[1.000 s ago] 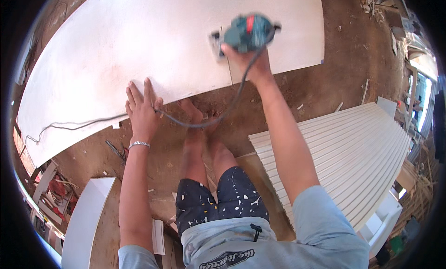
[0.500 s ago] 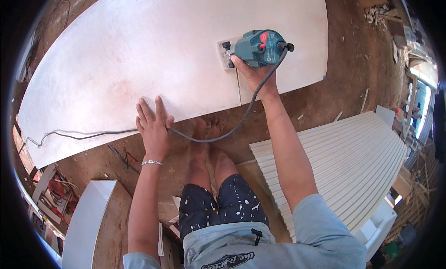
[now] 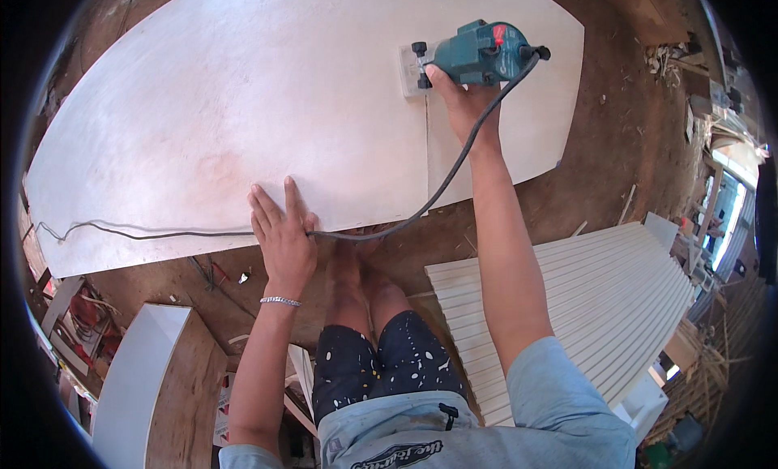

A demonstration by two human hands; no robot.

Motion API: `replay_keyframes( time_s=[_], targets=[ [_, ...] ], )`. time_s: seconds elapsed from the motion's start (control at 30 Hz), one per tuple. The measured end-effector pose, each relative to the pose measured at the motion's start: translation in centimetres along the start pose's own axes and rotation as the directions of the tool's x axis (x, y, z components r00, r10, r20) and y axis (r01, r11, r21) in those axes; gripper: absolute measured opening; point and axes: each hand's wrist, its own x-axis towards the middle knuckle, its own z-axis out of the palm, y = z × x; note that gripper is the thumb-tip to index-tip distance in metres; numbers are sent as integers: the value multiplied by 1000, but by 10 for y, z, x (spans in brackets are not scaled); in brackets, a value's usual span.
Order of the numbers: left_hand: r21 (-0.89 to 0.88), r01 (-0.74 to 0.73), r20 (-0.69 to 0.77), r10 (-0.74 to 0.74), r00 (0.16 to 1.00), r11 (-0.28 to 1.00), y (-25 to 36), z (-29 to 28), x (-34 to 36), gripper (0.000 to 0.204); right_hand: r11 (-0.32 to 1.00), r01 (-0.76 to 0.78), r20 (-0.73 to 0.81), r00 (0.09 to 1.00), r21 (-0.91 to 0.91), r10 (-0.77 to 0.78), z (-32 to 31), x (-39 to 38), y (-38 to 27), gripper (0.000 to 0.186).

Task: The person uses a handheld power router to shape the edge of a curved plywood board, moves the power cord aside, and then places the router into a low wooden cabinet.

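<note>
A large white board (image 3: pixel 162 145) with a curved far edge lies in front of me. My right hand (image 3: pixel 468 104) grips a teal trim router (image 3: pixel 478 54) from below its body, and the router's clear base plate (image 3: pixel 410 73) rests on the board. A thin dark line (image 3: pixel 427 145) runs in the board from the router down to the near edge. My left hand (image 3: pixel 284 230) lies flat at the near edge, fingers spread. The black power cord (image 3: pixel 442 189) hangs from the router's rear end, passes by the left thumb and trails left over the board.
A ribbed cream panel (image 3: pixel 567 307) lies low on the right. At lower left stands a white-topped wooden box (image 3: pixel 146 372). Tangled red items and scraps (image 3: pixel 85 327) lie at the far left. Wood sticks (image 3: pixel 697 404) are heaped at lower right, on brown ground (image 3: pixel 616 137).
The router in my right hand has moved farther away from me, and the dark line behind it is longer. My left hand stays flat near the board's edge. The view has shifted slightly.
</note>
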Motion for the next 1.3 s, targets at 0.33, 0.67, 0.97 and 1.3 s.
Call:
replay_keyframes(
  time_s=[0.33, 0.67, 0.97, 1.3],
  targets=[
    [127, -129, -29, 133, 991, 984, 38, -27, 132, 63, 981, 195, 2, 981, -13, -195, 17, 79, 1, 53],
    [165, -65, 28, 61, 998, 984, 64, -39, 161, 82, 948, 285, 44, 958, -142, -282, 30, 158, -10, 68],
    [31, 17, -48, -16, 999, 999, 75, -48, 181, 83, 909, 407, 92, 912, -95, -399, 53, 205, -22, 35],
    [59, 41, -22, -39, 999, 997, 83, -64, 210, 96, 986, 165, 165, 973, 1, -162, 67, 273, -14, 44]
  ],
)
